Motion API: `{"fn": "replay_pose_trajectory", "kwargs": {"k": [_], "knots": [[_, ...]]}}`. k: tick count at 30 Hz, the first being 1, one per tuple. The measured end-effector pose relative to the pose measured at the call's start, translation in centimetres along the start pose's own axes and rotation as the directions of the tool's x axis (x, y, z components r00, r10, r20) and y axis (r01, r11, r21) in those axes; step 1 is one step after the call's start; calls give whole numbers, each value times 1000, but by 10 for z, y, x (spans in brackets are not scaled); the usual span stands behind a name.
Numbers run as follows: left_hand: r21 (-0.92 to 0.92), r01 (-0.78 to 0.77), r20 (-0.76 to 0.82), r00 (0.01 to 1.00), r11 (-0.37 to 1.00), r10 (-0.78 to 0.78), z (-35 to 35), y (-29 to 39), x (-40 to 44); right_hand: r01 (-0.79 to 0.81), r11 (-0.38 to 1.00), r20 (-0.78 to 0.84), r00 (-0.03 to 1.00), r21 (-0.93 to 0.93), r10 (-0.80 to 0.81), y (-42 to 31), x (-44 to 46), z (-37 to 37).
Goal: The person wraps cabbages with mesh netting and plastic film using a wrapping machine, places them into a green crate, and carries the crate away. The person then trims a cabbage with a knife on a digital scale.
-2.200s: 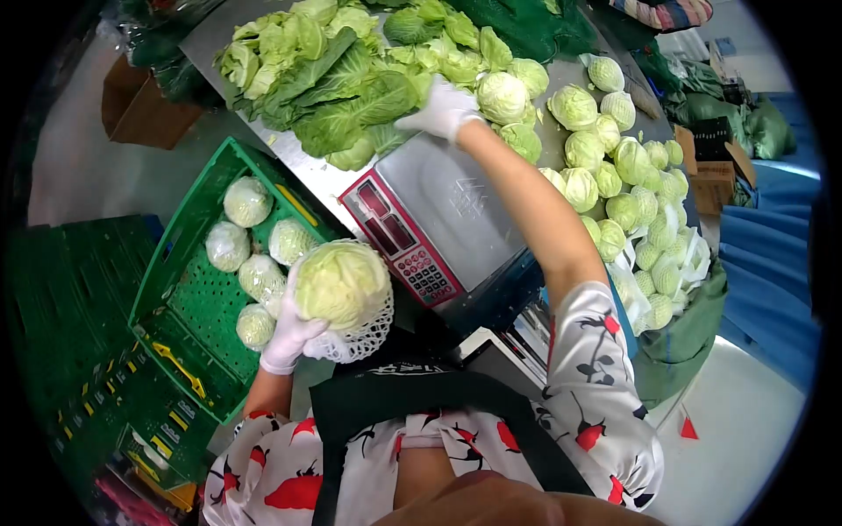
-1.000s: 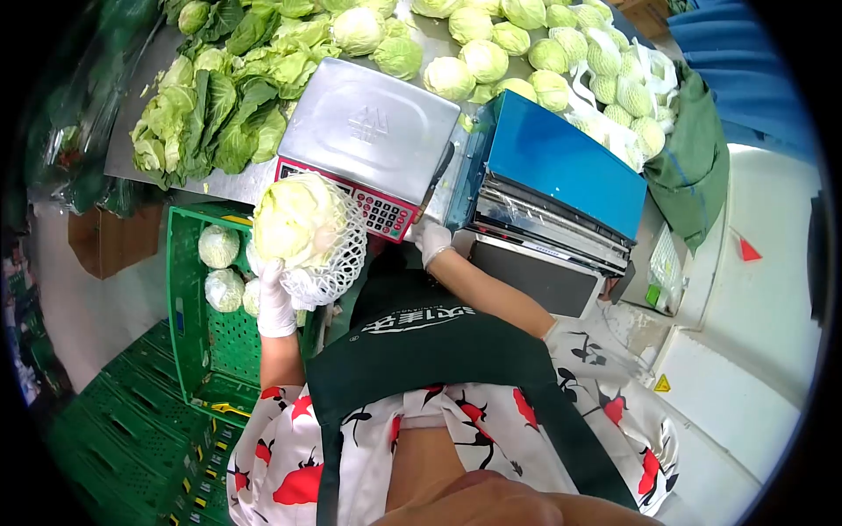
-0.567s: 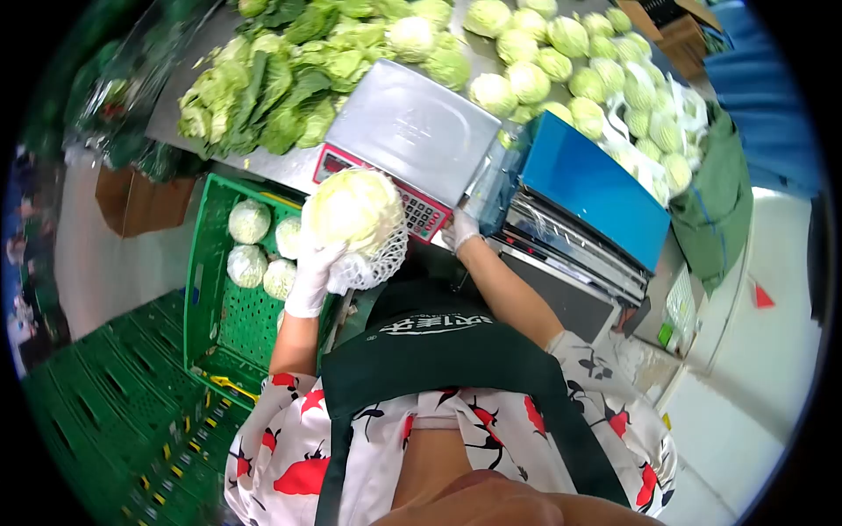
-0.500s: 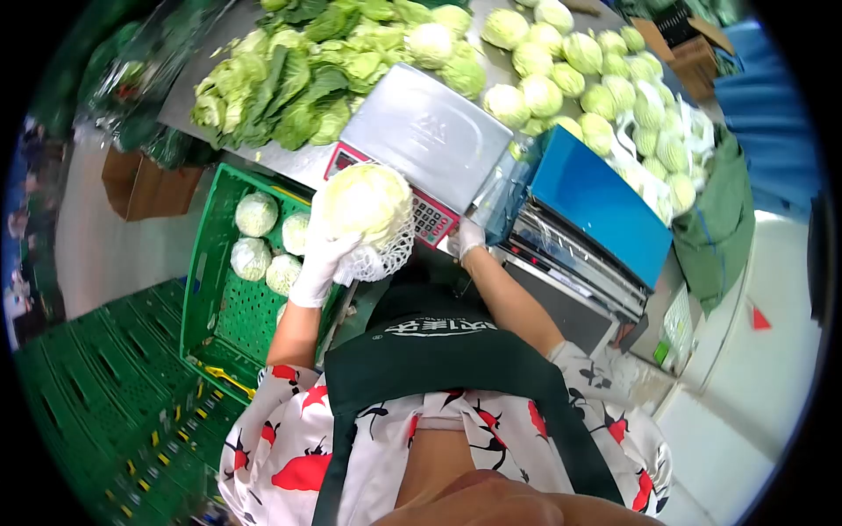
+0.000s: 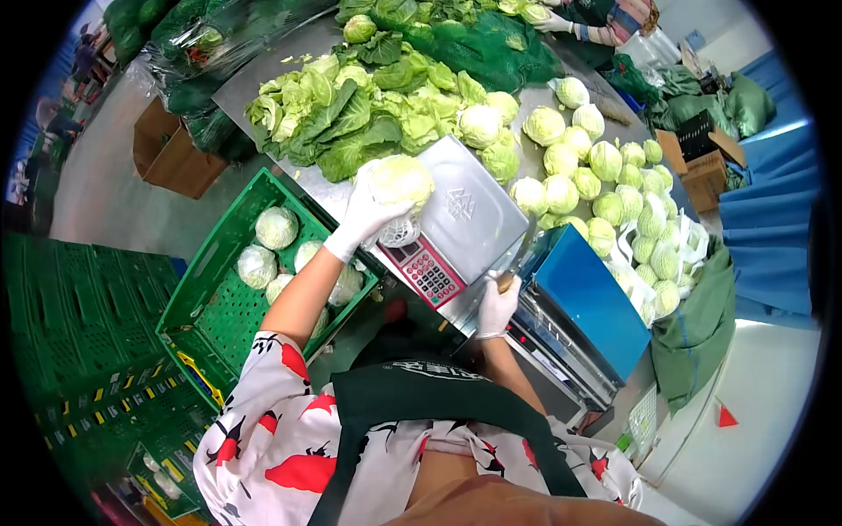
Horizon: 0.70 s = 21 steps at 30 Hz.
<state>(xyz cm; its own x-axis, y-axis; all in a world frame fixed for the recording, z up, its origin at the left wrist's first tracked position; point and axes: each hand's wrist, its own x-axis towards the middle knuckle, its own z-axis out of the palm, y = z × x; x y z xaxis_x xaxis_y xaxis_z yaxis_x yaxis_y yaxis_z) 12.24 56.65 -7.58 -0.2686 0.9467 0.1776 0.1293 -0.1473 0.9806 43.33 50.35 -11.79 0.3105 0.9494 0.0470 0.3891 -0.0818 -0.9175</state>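
My gloved left hand (image 5: 367,210) grips a pale cabbage (image 5: 403,181) with a white foam net around its lower part, over the left edge of the red-framed scale (image 5: 474,206). My gloved right hand (image 5: 498,302) is closed on the handle of a knife (image 5: 506,279), beside the scale's lower right corner. The knife's blade points up along the scale's right side. To the right of that hand is the blue-topped machine (image 5: 589,294).
A green crate (image 5: 224,302) holding several wrapped cabbages stands at the left. Loose leaves (image 5: 351,114) pile behind the scale, and bare and netted cabbages (image 5: 608,208) cover the right side. A co-worker's gloved hand (image 5: 554,22) shows at the top.
My left hand has carried the cabbage up and right, over the scale's edge. My right hand has moved out from beside the scale's lower corner, and the knife now shows in it.
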Motion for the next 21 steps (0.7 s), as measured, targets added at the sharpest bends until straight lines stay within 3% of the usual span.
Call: {"fn": "replay_pose_trajectory", "kwargs": {"k": [1,2,4,5,7,8,10,13,16,21], "knots": [[-42,-41,-8,999,998,41,6,5,9,-166,956,107,984,242,144,-39,9,-4],[29,-21,0,1000,999,21,8,5,16,-186,964,159,975,192,156,-65,17,-8],[168,20,12,1000,985,-23,14,4,28,-75,994,249,967,75,54,-92,43,-1],[235,30,-3,1000,972,-30,18,-2,30,-147,983,374,922,108,97,-111,51,4],[365,57,-35,998,929,-47,25,-20,33,216,971,391,889,104,-239,-117,68,29],[375,69,-48,997,924,-56,27,-20,35,78,991,541,832,113,-127,-136,75,35],[401,102,-74,994,910,-78,27,-16,35,147,988,656,751,-54,-76,-152,91,51],[404,144,-72,990,903,-125,26,-11,33,413,901,715,669,-131,-203,-149,109,80],[380,159,-43,987,911,-154,24,-22,36,561,790,815,561,-247,-143,-143,121,104],[419,124,-71,992,900,-103,25,-25,36,625,719,860,505,-303,-76,-146,127,118]]}}
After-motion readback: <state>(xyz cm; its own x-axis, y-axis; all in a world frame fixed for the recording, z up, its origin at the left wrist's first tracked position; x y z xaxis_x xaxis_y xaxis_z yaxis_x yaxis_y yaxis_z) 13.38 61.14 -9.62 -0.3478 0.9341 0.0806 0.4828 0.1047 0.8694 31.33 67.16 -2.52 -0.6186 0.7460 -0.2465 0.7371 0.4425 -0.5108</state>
